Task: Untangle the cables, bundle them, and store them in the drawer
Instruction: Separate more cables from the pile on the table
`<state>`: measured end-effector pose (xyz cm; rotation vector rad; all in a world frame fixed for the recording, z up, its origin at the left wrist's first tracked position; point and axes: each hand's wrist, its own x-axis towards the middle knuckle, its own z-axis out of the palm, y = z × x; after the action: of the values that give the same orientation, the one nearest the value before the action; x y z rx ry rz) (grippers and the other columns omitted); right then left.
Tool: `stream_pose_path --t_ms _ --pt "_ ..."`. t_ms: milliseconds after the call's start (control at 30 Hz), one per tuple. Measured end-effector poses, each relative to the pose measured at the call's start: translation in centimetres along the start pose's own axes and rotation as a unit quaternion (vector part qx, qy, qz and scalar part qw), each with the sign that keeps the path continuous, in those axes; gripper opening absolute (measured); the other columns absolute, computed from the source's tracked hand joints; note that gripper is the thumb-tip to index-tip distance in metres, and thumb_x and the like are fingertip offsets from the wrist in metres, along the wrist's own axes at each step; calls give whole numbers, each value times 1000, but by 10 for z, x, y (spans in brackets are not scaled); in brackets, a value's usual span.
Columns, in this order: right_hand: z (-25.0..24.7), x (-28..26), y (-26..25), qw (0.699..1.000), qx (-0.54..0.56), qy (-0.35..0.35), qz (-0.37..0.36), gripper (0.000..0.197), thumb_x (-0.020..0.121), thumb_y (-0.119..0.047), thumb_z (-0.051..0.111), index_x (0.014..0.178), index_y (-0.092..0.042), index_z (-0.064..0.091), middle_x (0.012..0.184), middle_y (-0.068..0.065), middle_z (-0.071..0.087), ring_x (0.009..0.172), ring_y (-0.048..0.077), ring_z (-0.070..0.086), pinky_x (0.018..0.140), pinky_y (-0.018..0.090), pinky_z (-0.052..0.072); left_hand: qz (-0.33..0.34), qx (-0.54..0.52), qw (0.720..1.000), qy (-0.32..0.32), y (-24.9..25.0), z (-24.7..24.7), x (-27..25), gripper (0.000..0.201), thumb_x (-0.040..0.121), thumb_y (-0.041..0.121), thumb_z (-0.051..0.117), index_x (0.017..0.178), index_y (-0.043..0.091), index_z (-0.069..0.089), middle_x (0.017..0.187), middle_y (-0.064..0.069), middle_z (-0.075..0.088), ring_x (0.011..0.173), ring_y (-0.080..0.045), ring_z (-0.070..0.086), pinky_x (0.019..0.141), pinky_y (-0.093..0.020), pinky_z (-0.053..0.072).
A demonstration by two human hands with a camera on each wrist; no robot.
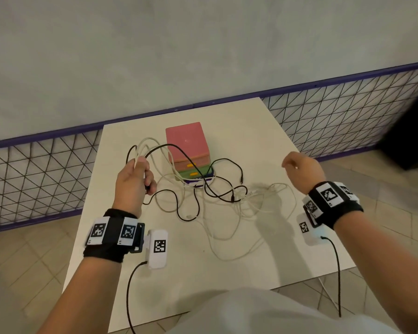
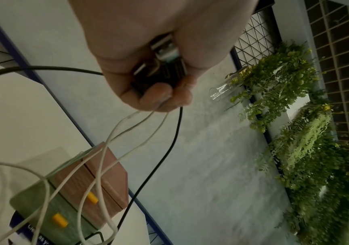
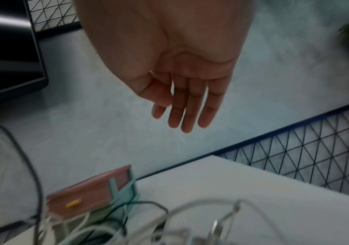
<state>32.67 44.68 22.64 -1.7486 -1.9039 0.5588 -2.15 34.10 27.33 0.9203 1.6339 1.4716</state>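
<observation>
Black cables [image 1: 223, 179] and white cables [image 1: 256, 208] lie tangled on the white table [image 1: 251, 131], in front of a small drawer unit [image 1: 188, 150] with pink and green drawers and yellow handles. My left hand [image 1: 136, 174] is raised left of the unit and grips a bunch of cable ends, black and white, with their plugs [image 2: 163, 66] inside the fist. Loops rise from the fist and trail down to the pile. My right hand [image 1: 299, 165] hovers above the table's right side, fingers straight [image 3: 187, 112], holding nothing.
A wire mesh fence [image 1: 39, 174] with a purple rail runs behind the table, against a grey wall. Green plants [image 2: 305, 132] hang on the wall. A dark object [image 1: 410, 138] stands at the far right. Tiled floor surrounds the table.
</observation>
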Motion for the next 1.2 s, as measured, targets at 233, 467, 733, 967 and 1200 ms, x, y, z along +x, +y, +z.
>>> stream_pose_path --t_ms 233,467,733,967,1200 --pt "107 -52 38 880 -242 -409 -11 62 91 -50 19 136 -18 47 154 8 28 136 33 32 113 38 26 -6 -5 1000 -15 0 6 -2 29 102 24 37 74 16 42 44 9 38 37 -11 40 40 -16 31" --pt "98 -46 54 977 -59 -207 2 12 90 -9 48 92 -7 59 113 16 55 100 33 56 82 27 38 -10 -10 999 -30 -3 9 -5 30 102 25 38 74 15 42 43 9 39 37 -10 40 41 -17 32" --pt "105 -51 74 965 -158 -187 97 35 89 -1 42 124 -5 47 132 14 39 103 35 57 83 34 46 -16 16 999 -44 -7 17 -11 31 102 25 38 74 14 43 44 10 38 38 -11 40 43 -21 31" --pt "89 -44 70 947 -205 -204 142 30 88 -8 46 118 -6 42 115 16 58 104 32 59 80 33 46 -15 31 998 -56 -12 24 -19 31 102 25 38 73 15 42 43 10 38 37 -10 40 40 -17 31" --pt "82 -43 60 943 -48 -231 235 21 77 -13 68 92 -8 55 91 11 61 79 27 61 67 31 50 -21 22 996 -78 -15 29 -22 31 102 25 38 75 13 43 44 9 38 38 -11 39 41 -19 31"
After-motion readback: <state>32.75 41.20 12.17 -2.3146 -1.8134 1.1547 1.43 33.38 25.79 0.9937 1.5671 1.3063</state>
